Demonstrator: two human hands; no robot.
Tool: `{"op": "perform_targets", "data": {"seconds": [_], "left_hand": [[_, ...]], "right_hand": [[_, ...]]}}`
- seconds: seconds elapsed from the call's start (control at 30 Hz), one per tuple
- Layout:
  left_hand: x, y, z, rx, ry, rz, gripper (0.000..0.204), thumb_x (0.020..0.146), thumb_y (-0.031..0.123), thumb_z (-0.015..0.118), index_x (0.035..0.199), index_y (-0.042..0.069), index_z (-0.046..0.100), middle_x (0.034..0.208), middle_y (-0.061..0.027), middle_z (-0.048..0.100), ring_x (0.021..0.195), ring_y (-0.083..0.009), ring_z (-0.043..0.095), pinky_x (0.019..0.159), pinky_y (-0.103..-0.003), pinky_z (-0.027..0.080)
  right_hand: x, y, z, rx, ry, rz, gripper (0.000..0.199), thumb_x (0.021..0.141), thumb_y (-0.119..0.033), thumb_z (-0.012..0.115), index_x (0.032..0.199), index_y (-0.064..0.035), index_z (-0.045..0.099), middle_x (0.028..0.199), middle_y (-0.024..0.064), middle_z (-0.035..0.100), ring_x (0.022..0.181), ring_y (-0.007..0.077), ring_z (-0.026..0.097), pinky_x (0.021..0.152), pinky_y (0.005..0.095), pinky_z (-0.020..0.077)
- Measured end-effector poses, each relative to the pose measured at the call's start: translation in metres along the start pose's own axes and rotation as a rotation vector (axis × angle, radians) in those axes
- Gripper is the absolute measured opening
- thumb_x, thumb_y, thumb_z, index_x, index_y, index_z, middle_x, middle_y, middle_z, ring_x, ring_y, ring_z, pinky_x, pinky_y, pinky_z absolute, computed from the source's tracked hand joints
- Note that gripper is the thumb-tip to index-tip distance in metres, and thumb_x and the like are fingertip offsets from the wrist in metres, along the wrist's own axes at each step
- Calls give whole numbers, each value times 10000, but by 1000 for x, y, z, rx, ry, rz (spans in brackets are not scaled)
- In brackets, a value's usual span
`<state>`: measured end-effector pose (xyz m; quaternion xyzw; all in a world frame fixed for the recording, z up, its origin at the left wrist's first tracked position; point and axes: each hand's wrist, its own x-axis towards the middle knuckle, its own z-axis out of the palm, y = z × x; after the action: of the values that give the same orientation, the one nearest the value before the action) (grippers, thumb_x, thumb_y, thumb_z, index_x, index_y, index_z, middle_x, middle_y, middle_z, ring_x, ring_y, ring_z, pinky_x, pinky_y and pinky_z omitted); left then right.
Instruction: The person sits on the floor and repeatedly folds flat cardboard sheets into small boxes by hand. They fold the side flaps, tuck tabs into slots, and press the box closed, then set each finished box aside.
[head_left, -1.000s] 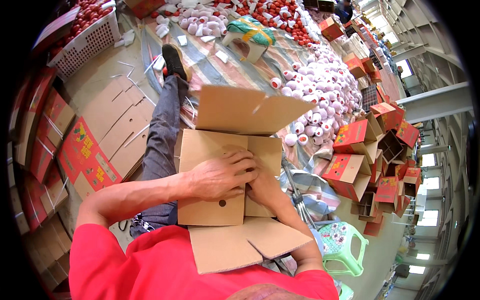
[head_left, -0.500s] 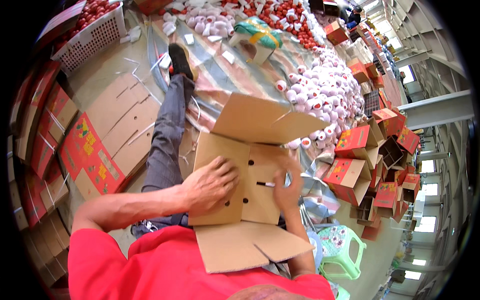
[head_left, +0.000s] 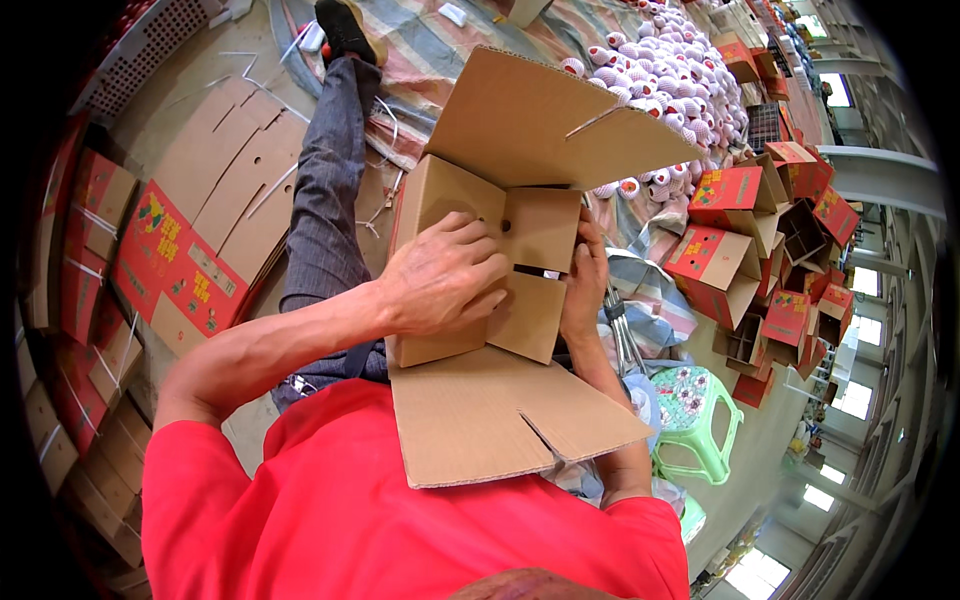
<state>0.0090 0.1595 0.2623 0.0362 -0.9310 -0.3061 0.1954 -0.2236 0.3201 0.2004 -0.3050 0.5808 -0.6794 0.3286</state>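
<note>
A brown cardboard box, partly unfolded, sits over my lap with its inside showing. Its large far flap stands up, and the slotted near flap spreads toward my red shirt. My left hand has its fingers curled against the inner face of the left panel, close to a round hole. On the other side, my right hand grips the right panel's edge, with part of the fingers behind the cardboard. A short slot is visible between the two right-hand inner panels.
Flattened red and brown cartons lie on the left, with more stacked beyond. Ahead, netted fruit is heaped on a striped sheet. Opened red boxes pile up at right, near a green stool. A white crate stands far left.
The side panels have folded further inward and the box looks more upright. My right hand has moved from over the inside to the right edge. The view has tilted downward.
</note>
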Motion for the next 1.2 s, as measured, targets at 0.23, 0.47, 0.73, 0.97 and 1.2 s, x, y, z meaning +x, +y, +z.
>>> {"op": "perform_targets", "data": {"seconds": [0.23,0.47,0.73,0.97,1.2], "left_hand": [[9,-13,69,-232,468,-26,379,894,103,690,1259,14,642,1336,-195,628,1340,-408,558,1142,-510,431],[8,-33,117,-367,526,-300,536,932,-54,523,1467,-31,499,1492,-264,513,1411,-496,460,1213,-548,371],[-39,-42,81,89,253,-380,580,880,35,682,1449,39,575,1588,-256,460,1480,-494,415,1236,-538,345],[-60,-56,90,-190,250,-700,898,904,205,828,1688,126,398,1717,-411,189,1588,-578,261,1294,-569,302],[-57,-83,95,-204,282,-587,914,906,235,837,1695,147,385,1720,-414,175,1598,-571,246,1297,-558,303]], "right_hand": [[-19,33,21,-520,-354,-204,374,1044,-70,494,1401,28,549,1683,250,400,1602,397,336,1314,496,245],[-22,35,25,-897,-459,-354,417,943,-35,604,1354,24,575,1682,298,395,1584,506,334,1295,589,254],[-18,45,24,-1024,-478,-375,376,938,-101,650,1285,38,614,1673,256,458,1567,476,385,1281,573,286],[-17,45,28,-1027,-465,-333,338,973,-116,643,1268,49,629,1700,228,428,1602,447,333,1300,552,274],[-24,45,35,-1075,-438,-297,350,963,-78,633,1289,47,645,1727,201,391,1611,433,321,1309,531,271]]}}
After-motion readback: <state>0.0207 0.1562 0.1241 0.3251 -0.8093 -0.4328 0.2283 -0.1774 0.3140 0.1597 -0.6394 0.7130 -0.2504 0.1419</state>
